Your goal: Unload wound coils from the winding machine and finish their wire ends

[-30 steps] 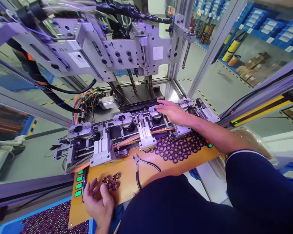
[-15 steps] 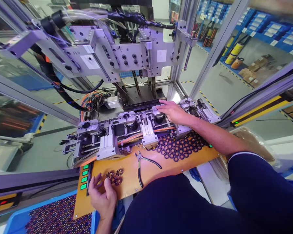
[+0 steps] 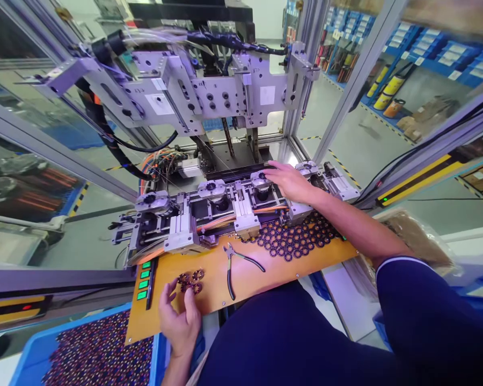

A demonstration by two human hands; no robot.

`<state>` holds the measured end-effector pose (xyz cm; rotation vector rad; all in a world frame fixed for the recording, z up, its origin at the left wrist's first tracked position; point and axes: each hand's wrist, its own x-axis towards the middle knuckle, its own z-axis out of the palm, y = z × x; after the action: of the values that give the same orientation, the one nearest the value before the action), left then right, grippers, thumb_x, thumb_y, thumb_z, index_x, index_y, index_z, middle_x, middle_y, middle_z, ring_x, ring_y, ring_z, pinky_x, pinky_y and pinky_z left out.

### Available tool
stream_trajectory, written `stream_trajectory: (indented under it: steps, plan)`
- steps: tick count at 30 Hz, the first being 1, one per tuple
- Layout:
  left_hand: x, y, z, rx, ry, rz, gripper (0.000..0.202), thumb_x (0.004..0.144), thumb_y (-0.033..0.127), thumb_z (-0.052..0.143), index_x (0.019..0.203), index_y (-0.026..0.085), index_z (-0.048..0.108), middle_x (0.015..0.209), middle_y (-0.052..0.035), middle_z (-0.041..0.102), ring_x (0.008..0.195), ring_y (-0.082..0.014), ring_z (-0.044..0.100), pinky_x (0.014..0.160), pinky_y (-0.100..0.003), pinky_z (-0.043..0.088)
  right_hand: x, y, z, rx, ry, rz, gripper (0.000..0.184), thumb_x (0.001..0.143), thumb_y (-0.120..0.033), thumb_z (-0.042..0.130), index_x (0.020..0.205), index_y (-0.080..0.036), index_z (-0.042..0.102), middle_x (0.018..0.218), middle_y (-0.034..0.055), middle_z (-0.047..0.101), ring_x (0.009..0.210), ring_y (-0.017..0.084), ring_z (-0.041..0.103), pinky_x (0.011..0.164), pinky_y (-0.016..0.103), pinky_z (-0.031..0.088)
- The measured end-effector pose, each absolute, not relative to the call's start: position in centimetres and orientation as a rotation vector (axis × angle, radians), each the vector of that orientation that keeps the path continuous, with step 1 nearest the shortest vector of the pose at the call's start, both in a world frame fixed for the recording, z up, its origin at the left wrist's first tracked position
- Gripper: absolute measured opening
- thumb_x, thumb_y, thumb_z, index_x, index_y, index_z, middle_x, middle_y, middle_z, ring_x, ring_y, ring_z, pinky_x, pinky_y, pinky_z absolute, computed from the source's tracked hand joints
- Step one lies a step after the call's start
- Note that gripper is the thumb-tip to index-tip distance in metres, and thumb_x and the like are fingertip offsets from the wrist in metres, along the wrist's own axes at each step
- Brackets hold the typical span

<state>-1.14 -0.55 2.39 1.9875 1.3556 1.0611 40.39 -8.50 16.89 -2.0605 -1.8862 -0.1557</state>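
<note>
My left hand [image 3: 181, 321] is palm up at the front left of the orange board [image 3: 215, 268]. Its curled fingers are apart and hold nothing, close beside a few small dark rings with copper-coloured insides [image 3: 197, 274]. My right hand [image 3: 290, 182] reaches over the row of metal fixtures, fingers stretched out. Its fingertips are at the third fixture [image 3: 261, 178], whose round top shows a dark centre. Whether they touch it I cannot tell. Side cutters [image 3: 230, 265] with dark handles lie with jaws slightly apart on the board between my hands.
Many similar rings [image 3: 292, 238] cover the board's right part. A blue bin [image 3: 36, 348] full of small parts stands at lower left. Above the fixtures hangs a metal machine head [image 3: 209, 99] with cables. Frame posts [image 3: 358, 69] rise on both sides. Green-lit buttons [image 3: 144, 284] line the board's left edge.
The view has shifted slightly. My left hand has moved a little right, closer to the small group of rings. My right hand has drawn slightly off the third fixture, uncovering its dark centre.
</note>
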Motion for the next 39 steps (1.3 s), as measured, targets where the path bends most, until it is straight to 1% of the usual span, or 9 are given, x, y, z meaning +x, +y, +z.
stream_trajectory:
  steps: [3,5,10,17,20,25,31,34,39]
  plan:
    - [-1.3,-1.8,3.1,2.040,1.304,1.059,0.057,0.085,0.042,0.065,0.133,0.013,0.054,0.123,-0.0158,0.066,0.105,-0.0272,0.065,0.098,-0.047,0.051,37.0,-11.6,16.9,-1.963,-1.754,-0.305,0.042,0.094,-0.007,0.043,0.132,-0.010,0.062,0.142,0.0142,0.059,0.142,0.029,0.044,0.114,0.056,0.041]
    - [-1.4,-2.5,3.7,2.065,1.256,1.057,0.047,0.085,0.038,0.066,0.126,0.015,0.059,0.121,-0.0142,0.068,0.107,-0.0269,0.065,0.101,-0.047,0.050,34.0,-14.5,15.8,-1.869,-1.681,-0.367,0.038,0.097,-0.013,0.047,0.131,-0.016,0.063,0.135,0.0118,0.064,0.136,0.026,0.052,0.114,0.053,0.043]
    - [-1.0,-3.6,5.1,2.069,1.076,1.016,0.022,0.084,0.031,0.067,0.101,0.019,0.069,0.104,-0.0107,0.074,0.103,-0.0260,0.068,0.103,-0.047,0.050,27.5,-19.6,9.6,-1.904,-1.733,-0.209,0.019,0.094,-0.020,0.058,0.104,-0.019,0.074,0.112,0.0124,0.074,0.121,0.029,0.064,0.097,0.048,0.058]
    - [2.6,-4.0,7.0,1.918,0.809,0.637,0.024,0.083,0.040,0.068,0.095,0.020,0.075,0.097,-0.0082,0.079,0.090,-0.0229,0.074,0.087,-0.039,0.059,25.4,-19.3,4.7,-2.017,-1.740,-0.072,0.017,0.091,-0.012,0.058,0.094,-0.016,0.075,0.133,0.0188,0.063,0.134,0.039,0.053,0.098,0.061,0.053]
    - [4.1,-4.2,7.5,1.820,0.705,0.478,0.027,0.083,0.041,0.067,0.094,0.018,0.075,0.092,-0.0087,0.080,0.080,-0.0205,0.074,0.076,-0.033,0.060,25.5,-18.9,4.6,-2.034,-1.705,-0.043,0.022,0.093,-0.011,0.053,0.092,-0.017,0.074,0.135,0.0184,0.062,0.135,0.038,0.051,0.100,0.063,0.051]
    - [5.6,-4.9,8.0,1.678,0.623,0.363,0.029,0.083,0.042,0.069,0.093,0.015,0.075,0.091,-0.0107,0.080,0.080,-0.0202,0.075,0.076,-0.033,0.061,25.3,-18.9,5.3,-1.979,-1.648,-0.012,0.024,0.094,-0.012,0.052,0.087,-0.017,0.074,0.131,0.0181,0.065,0.133,0.038,0.053,0.100,0.064,0.051]
    - [5.3,-5.3,9.6,1.567,0.531,0.337,0.051,0.085,0.053,0.066,0.116,0.013,0.072,0.090,-0.0113,0.080,0.075,-0.0202,0.076,0.073,-0.034,0.063,21.4,-18.0,9.5,-1.742,-1.514,0.055,0.013,0.092,-0.025,0.062,0.094,-0.028,0.075,0.132,0.0090,0.065,0.134,0.028,0.053,0.109,0.053,0.051]
    - [4.6,-5.4,10.8,1.591,0.551,0.426,0.047,0.089,0.053,0.062,0.110,0.013,0.074,0.086,-0.0104,0.080,0.073,-0.0198,0.076,0.071,-0.033,0.064,19.7,-17.2,11.6,-1.508,-1.355,0.169,0.012,0.091,-0.026,0.065,0.095,-0.031,0.075,0.131,0.0068,0.065,0.128,0.026,0.058,0.109,0.051,0.051]
    - [3.7,-5.5,11.6,1.763,0.606,0.656,0.033,0.085,0.038,0.071,0.110,0.017,0.074,0.102,-0.0105,0.079,0.088,-0.0209,0.075,0.083,-0.033,0.062,18.9,-16.3,12.8,-1.345,-1.177,0.475,0.007,0.091,-0.028,0.067,0.096,-0.029,0.073,0.125,0.0070,0.069,0.116,0.023,0.067,0.102,0.042,0.056]
